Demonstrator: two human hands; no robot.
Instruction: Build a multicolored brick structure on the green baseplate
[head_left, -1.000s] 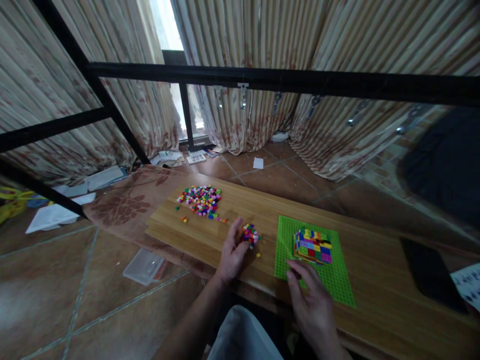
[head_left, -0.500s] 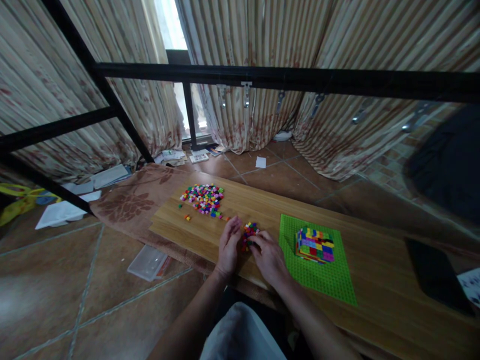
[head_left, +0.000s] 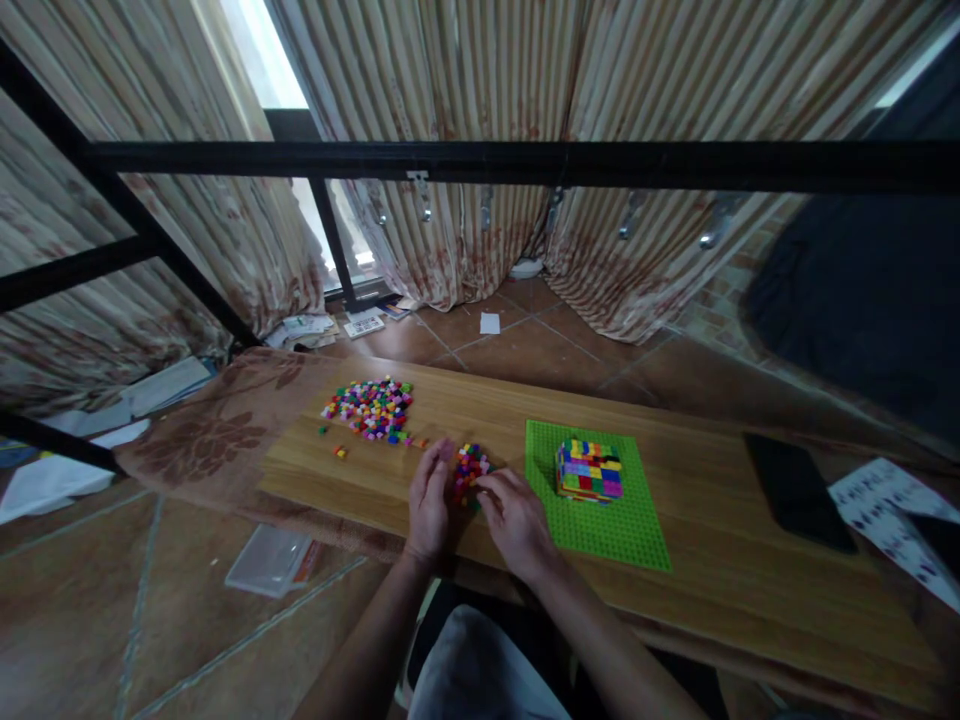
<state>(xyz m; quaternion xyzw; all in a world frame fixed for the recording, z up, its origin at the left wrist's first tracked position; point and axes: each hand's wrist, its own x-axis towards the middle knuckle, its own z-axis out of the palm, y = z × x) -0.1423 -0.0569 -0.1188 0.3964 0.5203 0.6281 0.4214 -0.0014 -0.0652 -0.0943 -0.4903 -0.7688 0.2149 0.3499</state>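
Observation:
A small pile of colourful bricks [head_left: 469, 470] lies on the wooden table between my hands. My left hand [head_left: 430, 503] rests on its edge along the pile's left side, fingers stretched out, holding nothing. At the pile's right edge, my right hand [head_left: 514, 518] has its fingertips pressed together among the bricks; what they hold is too small to name. To the right, a multicoloured block of joined bricks [head_left: 589, 470] stands on a green studded baseplate [head_left: 637, 530]. A larger heap of loose bricks [head_left: 373, 408] sits at the table's left part.
The wooden table [head_left: 720, 590] bears a dark flat tablet-like object [head_left: 796, 492] on the right, beside printed sheets [head_left: 892, 515]. A clear plastic box [head_left: 268, 560] is on the floor at left. A black metal bar [head_left: 480, 165] crosses above the far side.
The view has turned to the right, so the scene sits further left and more printed sheets show. Both hands remain around the small pile, with only slight finger movement.

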